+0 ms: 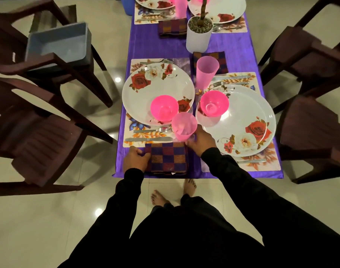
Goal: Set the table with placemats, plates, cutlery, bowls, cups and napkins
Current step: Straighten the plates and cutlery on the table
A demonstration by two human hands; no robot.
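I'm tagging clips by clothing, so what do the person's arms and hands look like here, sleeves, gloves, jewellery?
Both arms are in long, plain black sleeves that end at the wrists. The left hand and right hand are bare: no gloves, and no rings, watch or bracelet can be seen. The sleeves show no pattern or marking in this dim light.

We see the folded napkin (pixel 167 158) at the near edge of the table (pixel 233 55), between our two hands. Just behind it stands a cup (pixel 183 126). To the left of the cup lie a fork (pixel 153 130) and a knife (pixel 148 139), and behind them a plate (pixel 158 91) carries a bowl (pixel 164 108).
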